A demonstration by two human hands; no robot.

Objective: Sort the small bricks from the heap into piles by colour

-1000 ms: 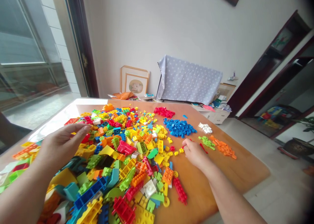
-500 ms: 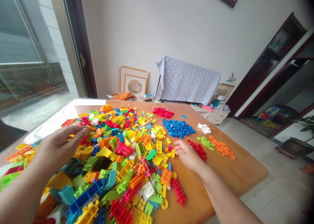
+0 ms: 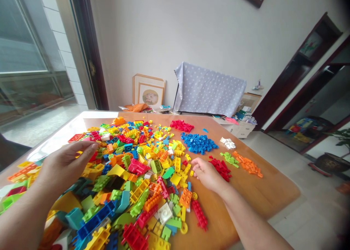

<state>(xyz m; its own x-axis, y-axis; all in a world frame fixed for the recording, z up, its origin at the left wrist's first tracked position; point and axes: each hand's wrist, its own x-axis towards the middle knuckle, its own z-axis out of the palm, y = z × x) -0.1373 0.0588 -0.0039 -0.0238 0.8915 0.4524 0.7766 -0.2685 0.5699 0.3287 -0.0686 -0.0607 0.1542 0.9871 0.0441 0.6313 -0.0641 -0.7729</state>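
A large mixed heap of plastic toy bricks (image 3: 142,166) in many colours covers the left and middle of the table. My left hand (image 3: 67,160) is over the heap's left side, thumb and forefinger tips together in a pinch. Whatever may be between them is hidden. My right hand (image 3: 207,173) is at the heap's right edge, fingers curled inward. A small yellow brick (image 3: 192,173) is beside its fingertips; I cannot make out what the fingers hold. Just beyond that hand is a pile of red bricks (image 3: 221,168).
Single-colour piles lie on the wooden table (image 3: 262,195): blue bricks (image 3: 199,143), rose-red bricks (image 3: 182,126), white bricks (image 3: 228,143), light green bricks (image 3: 229,159) and orange bricks (image 3: 247,164). Behind the table stands something draped with a dotted cloth (image 3: 210,89).
My right hand has shifted slightly left at the heap's edge, and its fingers are more curled. My left hand has stayed in place.
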